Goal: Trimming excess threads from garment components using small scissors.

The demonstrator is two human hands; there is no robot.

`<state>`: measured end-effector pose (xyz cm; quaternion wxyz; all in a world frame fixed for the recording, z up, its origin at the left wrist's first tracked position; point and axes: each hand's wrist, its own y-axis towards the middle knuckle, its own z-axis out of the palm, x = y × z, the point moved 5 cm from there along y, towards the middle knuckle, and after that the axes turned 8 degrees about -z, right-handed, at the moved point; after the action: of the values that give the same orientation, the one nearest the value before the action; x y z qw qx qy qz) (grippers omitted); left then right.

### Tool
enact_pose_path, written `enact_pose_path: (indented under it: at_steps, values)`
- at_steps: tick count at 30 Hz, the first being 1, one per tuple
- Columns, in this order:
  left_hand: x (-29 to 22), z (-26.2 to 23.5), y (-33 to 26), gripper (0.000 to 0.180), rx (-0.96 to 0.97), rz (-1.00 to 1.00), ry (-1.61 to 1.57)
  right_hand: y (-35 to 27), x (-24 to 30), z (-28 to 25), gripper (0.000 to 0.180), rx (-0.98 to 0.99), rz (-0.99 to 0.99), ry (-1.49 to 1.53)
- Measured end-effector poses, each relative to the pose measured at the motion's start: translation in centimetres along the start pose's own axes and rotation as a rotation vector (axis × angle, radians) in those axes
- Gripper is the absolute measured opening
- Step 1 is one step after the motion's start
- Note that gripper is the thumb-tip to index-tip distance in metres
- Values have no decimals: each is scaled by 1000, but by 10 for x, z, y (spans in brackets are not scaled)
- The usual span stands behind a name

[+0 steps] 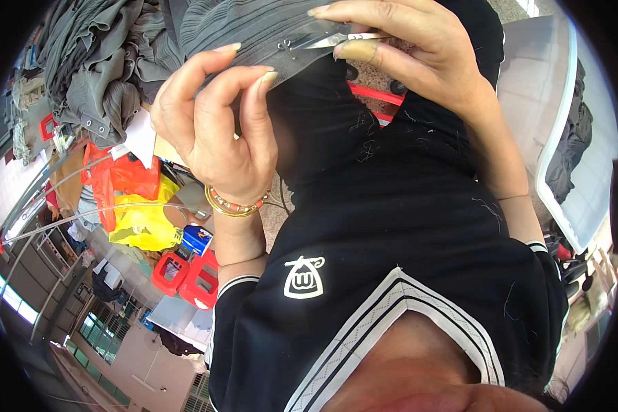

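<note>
Lying across the lap, a grey ribbed cloth (244, 27) has its edge pinched by the thumb and fingertips of the left hand (216, 120). The right hand (429, 58) clamps a slim, pointed silver metal tool (319, 42) just beside it; rightward stands a translucent white plastic bin (529, 89).

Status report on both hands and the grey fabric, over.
Right hand: pinching pointed metal tool, tip near metal fittings. Left hand: at edge of grey fabric, grip unclear. Loose threads on black clothing.
</note>
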<state>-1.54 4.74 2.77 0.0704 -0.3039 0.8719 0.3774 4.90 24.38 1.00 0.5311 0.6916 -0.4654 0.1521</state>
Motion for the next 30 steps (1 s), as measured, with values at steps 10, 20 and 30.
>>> enact_pose_path:
  at_steps: [10,20,30]
  values:
    - [2,2,10,35,93,-69,80,-2,-6,1,37,-46,-38,12]
    - [-9,3,11,11,30,106,257,-3,-6,4,35,-23,-79,-12]
    - [-10,0,6,11,22,16,193,1,-14,10,35,20,-166,-151]
